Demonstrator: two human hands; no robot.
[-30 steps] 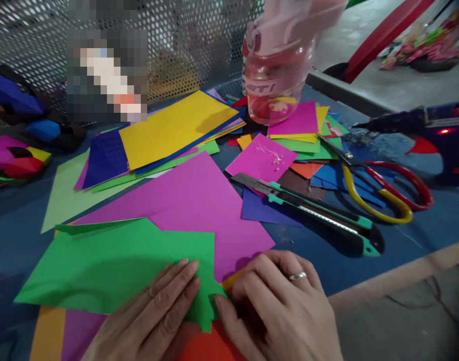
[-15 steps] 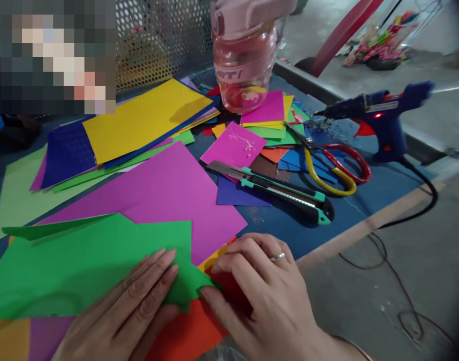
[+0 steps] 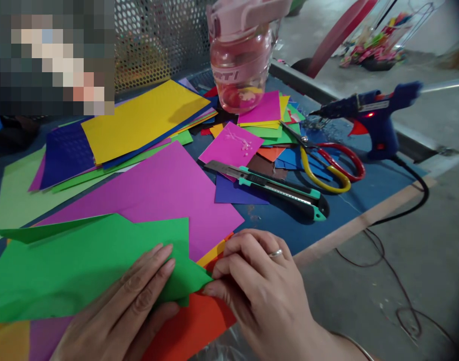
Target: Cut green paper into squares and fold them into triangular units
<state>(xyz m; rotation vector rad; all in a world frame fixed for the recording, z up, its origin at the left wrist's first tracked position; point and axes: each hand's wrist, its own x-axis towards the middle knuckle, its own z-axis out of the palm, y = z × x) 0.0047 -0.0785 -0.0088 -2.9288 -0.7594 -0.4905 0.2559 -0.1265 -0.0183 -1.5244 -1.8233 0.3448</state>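
A green paper sheet [image 3: 97,260] with folded edges lies over purple and red-orange sheets near the front of the table. My left hand [image 3: 128,306] rests on it with the fingers stretched out flat. The narrow right tip of the green paper is pinched between the thumb and index finger of my right hand [image 3: 255,281], which wears a ring. Below that hand shows the red-orange paper [image 3: 195,326]. Behind the green sheet is a large purple sheet [image 3: 177,185].
A cutter knife [image 3: 278,190], scissors [image 3: 327,160] and small paper pieces lie behind my right hand. A pink bottle [image 3: 240,60] stands at the back, a blue glue gun [image 3: 376,115] at the right. Yellow paper [image 3: 143,120] tops a stack at left.
My right thumb has closed in on the fingers at the green tip, and the hand has shifted slightly. My left hand stays flat on the paper. The view has moved a little.
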